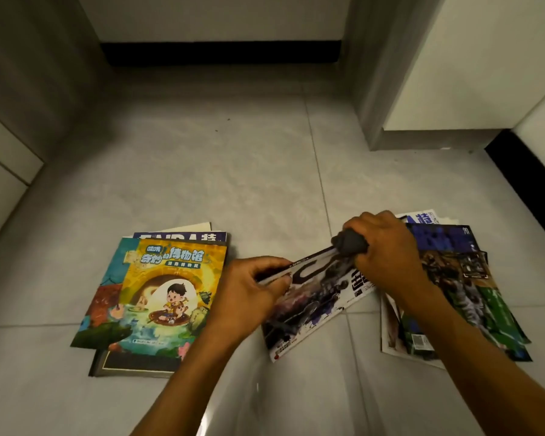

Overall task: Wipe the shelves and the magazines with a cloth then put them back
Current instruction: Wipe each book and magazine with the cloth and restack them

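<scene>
Right hand (pixel 387 247) wipes magazine (pixel 315 303) (one cloth (pixel 350 242))

Two hands are in view, the left hand (pixel 249 289) and the right hand (pixel 387 247). One dark cloth (pixel 351 242). One held magazine (pixel 315 297). Two stacks of magazines lie on the floor: a left stack (pixel 158 297) showing at least three covers, and a right stack (pixel 463 287) whose count cannot be told.

A glossy magazine with a dark, busy cover (pixel 312 297) is tilted up off the floor in the middle, a bunched dark grey cloth (pixel 350 242) against its far edge. A stack topped by a yellow cartoon cover (pixel 170 294) lies left; another stack with blue-green covers (pixel 460 287) lies right.
</scene>
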The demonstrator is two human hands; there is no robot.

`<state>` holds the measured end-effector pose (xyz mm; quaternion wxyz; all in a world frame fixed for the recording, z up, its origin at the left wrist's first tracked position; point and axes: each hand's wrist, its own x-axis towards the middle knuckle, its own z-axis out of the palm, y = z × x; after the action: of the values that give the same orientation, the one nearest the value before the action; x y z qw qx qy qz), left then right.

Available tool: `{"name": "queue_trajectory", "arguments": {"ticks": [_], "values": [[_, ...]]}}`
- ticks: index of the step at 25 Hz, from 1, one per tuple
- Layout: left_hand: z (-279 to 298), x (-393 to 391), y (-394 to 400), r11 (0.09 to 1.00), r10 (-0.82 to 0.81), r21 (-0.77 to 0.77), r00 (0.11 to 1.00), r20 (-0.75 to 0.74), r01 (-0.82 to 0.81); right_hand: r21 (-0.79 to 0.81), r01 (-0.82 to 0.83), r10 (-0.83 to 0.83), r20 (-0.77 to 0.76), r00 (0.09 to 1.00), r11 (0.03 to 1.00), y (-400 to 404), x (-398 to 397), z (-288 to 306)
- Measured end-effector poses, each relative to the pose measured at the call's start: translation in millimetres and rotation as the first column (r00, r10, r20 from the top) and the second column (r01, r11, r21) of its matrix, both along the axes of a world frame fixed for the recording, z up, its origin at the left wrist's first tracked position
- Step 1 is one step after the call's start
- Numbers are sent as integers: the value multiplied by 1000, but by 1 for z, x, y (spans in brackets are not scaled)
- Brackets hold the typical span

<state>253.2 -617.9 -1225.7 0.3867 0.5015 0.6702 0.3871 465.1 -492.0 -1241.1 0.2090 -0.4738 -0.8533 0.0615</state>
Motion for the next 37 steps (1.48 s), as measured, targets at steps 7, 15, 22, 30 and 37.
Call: {"name": "queue_trajectory", "arguments": {"ticks": [7, 15, 22, 30, 37], "values": [[-15, 18, -13, 983, 178, 0, 949, 260, -185, -215, 93, -127, -154, 980, 972, -44, -37, 18], [-12, 8, -21, 969, 233, 16, 928, 292, -248, -199, -4, -6, -48, 999, 980, -34, -32, 12], [-15, 11, -21, 983, 168, 27, 958, 234, -180, -105, 184, -187, -19, 982, 977, -69, -40, 10], [-8, 17, -23, 930, 329, 82, 912, 244, -358, -712, 140, -703, -607, 371, 688, -37, 0, 1], [-62, 72, -45, 897, -22, 400, 921, -388, 190, -900, -407, -873, -319, 370, 157, -65, -31, 10]]}}
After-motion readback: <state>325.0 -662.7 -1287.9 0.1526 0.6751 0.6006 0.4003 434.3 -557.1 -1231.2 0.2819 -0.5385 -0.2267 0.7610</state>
